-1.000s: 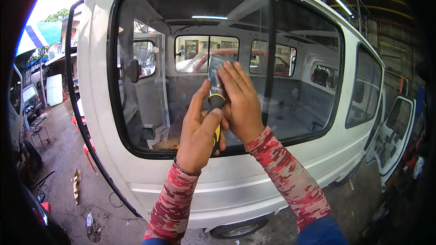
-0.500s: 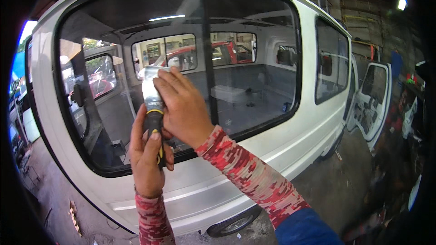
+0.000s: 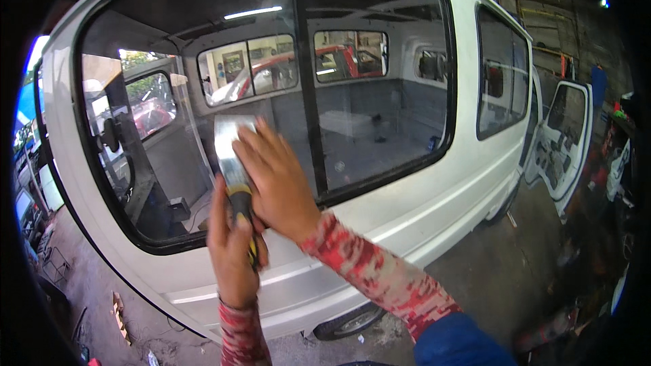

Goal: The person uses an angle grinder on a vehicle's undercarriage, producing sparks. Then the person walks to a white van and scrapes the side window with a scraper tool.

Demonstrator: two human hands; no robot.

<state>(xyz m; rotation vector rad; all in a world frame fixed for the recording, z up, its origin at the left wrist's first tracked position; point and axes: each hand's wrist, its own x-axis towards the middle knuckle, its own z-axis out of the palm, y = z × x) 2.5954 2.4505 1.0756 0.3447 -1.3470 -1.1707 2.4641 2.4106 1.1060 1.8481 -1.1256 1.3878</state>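
Observation:
In front of a white van's side window (image 3: 380, 108) I hold a putty knife (image 3: 232, 152) with its broad metal blade pointing up. My left hand (image 3: 234, 254) is closed round the black and yellow handle, thumb on its near face. My right hand (image 3: 278, 179) has its fingers pressed together along the right edge of the blade, fingertips near the top corner; its thumb is hidden. Both forearms wear red and grey patterned sleeves. The blade looks bright and somewhat blurred, so I cannot tell what is on its face.
The white van (image 3: 407, 220) fills the middle, a wheel (image 3: 349, 323) below. At right a door (image 3: 559, 142) stands open, with clutter beyond it. Through the glass show the van's grey interior and a red vehicle (image 3: 346, 61). A torn scrap (image 3: 121, 318) lies on the floor at lower left.
Both hands and the putty knife have moved down and slightly right in the picture. The knife has tilted a little to the left. My view of the van has also shifted.

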